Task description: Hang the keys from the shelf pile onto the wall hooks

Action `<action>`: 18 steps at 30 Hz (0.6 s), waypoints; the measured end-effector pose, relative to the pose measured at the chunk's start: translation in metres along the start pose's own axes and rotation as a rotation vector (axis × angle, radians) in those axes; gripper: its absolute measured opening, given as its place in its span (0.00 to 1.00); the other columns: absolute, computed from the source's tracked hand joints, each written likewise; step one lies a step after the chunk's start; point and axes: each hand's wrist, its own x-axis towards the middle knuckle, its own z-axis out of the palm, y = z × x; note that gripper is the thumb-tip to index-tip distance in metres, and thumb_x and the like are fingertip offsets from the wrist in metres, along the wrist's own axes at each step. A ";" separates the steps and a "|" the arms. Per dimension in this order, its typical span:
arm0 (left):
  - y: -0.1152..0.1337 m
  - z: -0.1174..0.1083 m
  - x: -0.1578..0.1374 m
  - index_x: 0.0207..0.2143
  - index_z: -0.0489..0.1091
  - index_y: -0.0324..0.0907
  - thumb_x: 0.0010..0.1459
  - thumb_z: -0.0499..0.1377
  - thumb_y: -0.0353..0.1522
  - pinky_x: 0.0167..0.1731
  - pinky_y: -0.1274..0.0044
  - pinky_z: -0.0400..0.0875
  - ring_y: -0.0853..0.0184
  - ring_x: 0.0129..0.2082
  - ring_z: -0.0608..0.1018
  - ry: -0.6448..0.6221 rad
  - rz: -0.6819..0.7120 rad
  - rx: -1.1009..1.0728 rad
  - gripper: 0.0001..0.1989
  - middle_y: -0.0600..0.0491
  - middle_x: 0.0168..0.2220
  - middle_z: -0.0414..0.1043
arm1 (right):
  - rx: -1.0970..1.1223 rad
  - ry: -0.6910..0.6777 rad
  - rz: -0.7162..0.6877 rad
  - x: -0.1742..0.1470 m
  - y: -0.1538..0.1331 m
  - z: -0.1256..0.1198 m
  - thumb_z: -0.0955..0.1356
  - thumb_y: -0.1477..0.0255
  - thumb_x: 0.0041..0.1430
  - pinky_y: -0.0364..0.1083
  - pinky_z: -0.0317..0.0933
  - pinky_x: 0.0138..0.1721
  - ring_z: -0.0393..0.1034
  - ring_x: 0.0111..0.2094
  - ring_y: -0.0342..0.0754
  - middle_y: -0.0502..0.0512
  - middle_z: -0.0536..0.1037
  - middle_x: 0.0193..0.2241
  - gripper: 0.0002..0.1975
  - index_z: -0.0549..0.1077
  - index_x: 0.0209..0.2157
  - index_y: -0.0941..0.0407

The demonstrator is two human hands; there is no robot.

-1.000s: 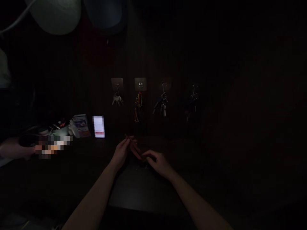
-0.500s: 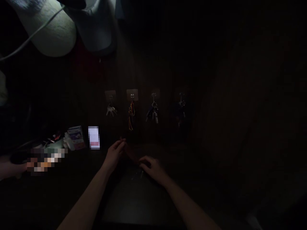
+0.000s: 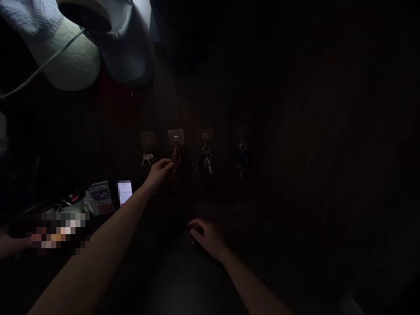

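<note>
In dim light, a row of hooks holds several bunches of keys. My left hand (image 3: 160,171) is raised to the second hook, its fingers pinched at a keychain with a yellow-orange cord (image 3: 176,154). Just left of that hand hang silver keys (image 3: 147,158), partly behind it. To its right are another bunch of keys (image 3: 206,162) and a darker bunch (image 3: 243,153). Lower down, my right hand (image 3: 205,236) is curled closed; a small shiny bit shows below its fingertips, but what it holds is too dark to name.
Caps (image 3: 121,57) and a white cable (image 3: 46,65) hang at upper left. A lit screen (image 3: 124,192) and small boxes (image 3: 101,197) stand at left. Another person's hand (image 3: 13,243) reaches in from the left edge beside a blurred-out item.
My left hand has left the brownish strip it held with my right hand and moved up to the yellow-orange cord keychain. My right hand stays low. The view has shifted slightly.
</note>
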 end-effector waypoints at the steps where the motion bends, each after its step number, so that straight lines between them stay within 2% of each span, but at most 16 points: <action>1: 0.005 0.001 0.007 0.27 0.71 0.39 0.38 0.65 0.38 0.29 0.79 0.66 0.72 0.25 0.73 0.019 0.024 0.022 0.14 0.55 0.26 0.72 | 0.000 0.006 0.000 0.000 0.000 0.000 0.64 0.74 0.53 0.41 0.61 0.31 0.71 0.32 0.44 0.49 0.77 0.30 0.09 0.73 0.36 0.52; 9: 0.036 0.020 0.041 0.31 0.74 0.38 0.42 0.63 0.36 0.30 0.77 0.65 0.69 0.27 0.73 0.074 0.177 0.145 0.13 0.53 0.26 0.74 | 0.016 0.030 0.034 0.000 -0.006 -0.003 0.64 0.75 0.53 0.41 0.61 0.31 0.71 0.29 0.43 0.48 0.77 0.28 0.09 0.74 0.35 0.53; 12: 0.038 0.023 0.052 0.30 0.75 0.38 0.42 0.63 0.35 0.31 0.78 0.65 0.68 0.29 0.74 0.117 0.207 0.164 0.12 0.53 0.26 0.75 | 0.020 0.023 0.037 0.000 -0.005 -0.003 0.63 0.76 0.53 0.41 0.61 0.31 0.71 0.30 0.43 0.48 0.77 0.29 0.10 0.74 0.35 0.53; 18: 0.034 0.019 0.065 0.30 0.75 0.38 0.44 0.61 0.33 0.34 0.78 0.66 0.67 0.31 0.74 0.108 0.180 0.246 0.10 0.53 0.27 0.75 | 0.017 0.018 0.035 0.001 -0.005 -0.003 0.63 0.76 0.52 0.41 0.61 0.31 0.71 0.31 0.44 0.49 0.77 0.29 0.10 0.75 0.34 0.53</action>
